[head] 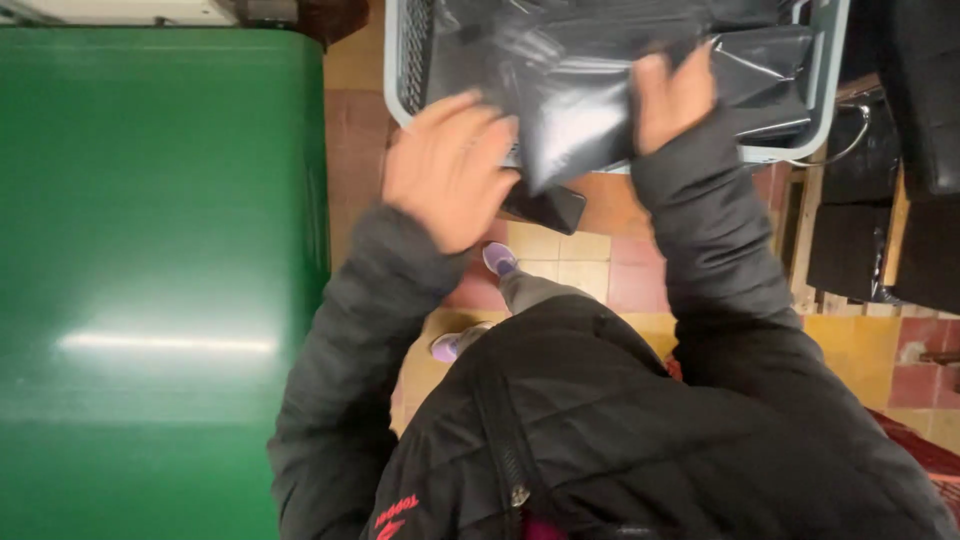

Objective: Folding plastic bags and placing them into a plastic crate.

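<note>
Over a tiled floor beside a green surface, a person in a black quilted jacket reaches both arms forward and up toward a pale plastic basket at the top of the view. The arms are bent at the elbows, sleeves running from the lower middle outward to the hands.

A glossy black bag lies at the basket's near edge, partly inside it and partly hanging over the rim. Its long axis runs roughly left to right across the basket, with one corner pointing down toward the person between the two hands.

The left hand is spread, fingers loosely splayed and pointing up and to the right, its fingertips at the bag's left edge; blur makes it hard to say whether they press on it or only hover. A dark phone shows just below this hand; whether the hand holds it cannot be told. The right hand is curled at the bag's right side, thumb and fingers closed around a fold of the plastic, grasping it.

More black bags fill the basket behind. Below, a purple shoe rests on the tiles, and dark cases stand on a wooden shelf at the right.
</note>
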